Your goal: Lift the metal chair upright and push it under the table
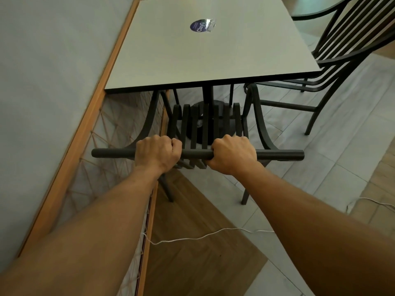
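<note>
The dark metal chair (280,154) stands upright in front of me, its slatted seat tucked under the near edge of the grey square table (192,67). Both hands grip the round top rail of its backrest. My left hand (158,153) is wrapped around the rail left of centre, and my right hand (234,155) holds it right of centre. The chair's two rear legs rest on the floor below the rail. The table's black pedestal base shows through the seat slats.
A second dark slatted chair (333,67) stands at the table's right side. A wooden rail with netting (89,129) runs along the left. A thin white cord (203,237) lies across the tiled and wooden floor near me.
</note>
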Demonstrator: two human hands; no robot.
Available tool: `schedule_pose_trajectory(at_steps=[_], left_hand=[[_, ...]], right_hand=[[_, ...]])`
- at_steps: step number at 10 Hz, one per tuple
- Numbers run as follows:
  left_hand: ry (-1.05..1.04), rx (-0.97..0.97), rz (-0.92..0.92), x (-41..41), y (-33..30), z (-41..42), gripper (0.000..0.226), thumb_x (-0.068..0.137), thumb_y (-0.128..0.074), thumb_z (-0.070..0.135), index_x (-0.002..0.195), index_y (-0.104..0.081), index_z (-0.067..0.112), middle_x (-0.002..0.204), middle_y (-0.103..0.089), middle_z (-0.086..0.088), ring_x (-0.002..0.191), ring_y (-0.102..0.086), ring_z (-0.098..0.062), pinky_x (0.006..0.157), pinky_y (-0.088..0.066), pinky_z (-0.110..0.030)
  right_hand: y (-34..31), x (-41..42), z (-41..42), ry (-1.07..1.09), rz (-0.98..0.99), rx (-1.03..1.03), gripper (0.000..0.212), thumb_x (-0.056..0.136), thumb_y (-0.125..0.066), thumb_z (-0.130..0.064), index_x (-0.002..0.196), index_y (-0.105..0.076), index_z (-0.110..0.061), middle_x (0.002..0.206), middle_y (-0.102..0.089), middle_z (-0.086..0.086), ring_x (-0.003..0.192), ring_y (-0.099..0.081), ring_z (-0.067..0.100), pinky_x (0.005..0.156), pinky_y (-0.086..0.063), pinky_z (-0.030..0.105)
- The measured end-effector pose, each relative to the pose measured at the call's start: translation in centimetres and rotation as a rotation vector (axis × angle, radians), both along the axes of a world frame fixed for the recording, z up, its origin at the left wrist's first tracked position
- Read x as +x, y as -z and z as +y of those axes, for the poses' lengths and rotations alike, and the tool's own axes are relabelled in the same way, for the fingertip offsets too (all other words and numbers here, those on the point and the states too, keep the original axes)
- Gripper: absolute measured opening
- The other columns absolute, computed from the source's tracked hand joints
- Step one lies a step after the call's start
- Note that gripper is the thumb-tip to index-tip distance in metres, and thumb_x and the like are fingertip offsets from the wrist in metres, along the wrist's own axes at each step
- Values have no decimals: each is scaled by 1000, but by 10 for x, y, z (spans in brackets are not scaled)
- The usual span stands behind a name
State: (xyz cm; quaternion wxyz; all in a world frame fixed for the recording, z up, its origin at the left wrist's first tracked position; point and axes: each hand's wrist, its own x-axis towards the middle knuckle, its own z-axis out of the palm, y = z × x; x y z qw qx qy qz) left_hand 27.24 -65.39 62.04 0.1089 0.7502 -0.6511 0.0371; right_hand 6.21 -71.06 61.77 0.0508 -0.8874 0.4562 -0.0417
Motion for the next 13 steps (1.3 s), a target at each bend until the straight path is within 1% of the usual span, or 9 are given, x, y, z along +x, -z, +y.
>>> schedule_pose_trajectory(at_steps=[2,3,5,7,9,10,11,12,13], left_hand=[[-3,18,11,4,-1,-17,55,93,-24,46,49,-48,22,42,-45,7,36,-44,-10,49,-31,-27],[6,10,-20,9,1,-28,54,93,-25,45,48,-45,24,40,-42,8,35,-42,-9,47,-27,-25],[-29,34,-42,13,2,-40,56,95,-28,45,47,-46,23,38,-42,7,33,-41,-8,44,-26,-23],[-85,87,-16,12,1,-42,58,98,-29,45,48,-47,23,40,-43,7,35,-41,-6,45,-26,-24],[-111,117,73,-19,-19,-29,50,105,-24,41,70,-57,27,69,-59,6,76,-56,-16,77,-41,-40],[-84,163,125,-27,-30,-11,48,104,-20,43,102,-65,26,107,-70,2,114,-55,-21,104,-37,-47],[-134,228,190,-30,-39,12,50,103,-25,48,138,-52,26,145,-53,1,141,-34,-23,118,-20,-49],[-218,245,216,-29,-43,34,54,104,-36,46,153,-34,24,161,-31,0,150,-15,-23,119,-13,-45],[-353,235,189,-13,-67,67,58,102,-42,43,155,-27,24,163,-25,-1,150,-13,-24,120,-15,-47]], right_hand=[[-1,6,-18,-19,-13,36,42,80,-61,-58,59,-43,-27,49,-47,-6,41,-46,11,44,-31,27],[0,8,-29,-23,-14,25,46,79,-64,-55,56,-34,-28,48,-46,-7,40,-44,11,44,-29,27],[0,14,-40,-12,6,30,34,80,-61,-54,65,-50,-26,51,-47,-6,42,-43,12,46,-28,30],[0,15,-45,-32,35,63,31,82,-57,-53,67,-49,-27,53,-45,-5,43,-40,13,43,-18,29],[3,8,-48,-11,-6,289,29,78,-57,-62,84,-57,-33,64,-50,-9,53,-48,9,47,-31,29],[0,12,-55,-40,28,453,45,72,-61,-69,102,-57,-36,78,-47,-12,68,-48,9,57,-35,32],[-8,20,-54,-43,84,513,76,66,-62,-75,129,-49,-34,110,-54,0,98,-54,23,74,-45,41],[-24,34,-49,-52,10,518,88,69,-68,-70,141,-38,-30,135,-49,7,120,-46,30,91,-46,49],[-66,61,-36,-119,-6,505,89,72,-71,-64,145,-34,-29,141,-45,9,125,-43,31,96,-47,50]])
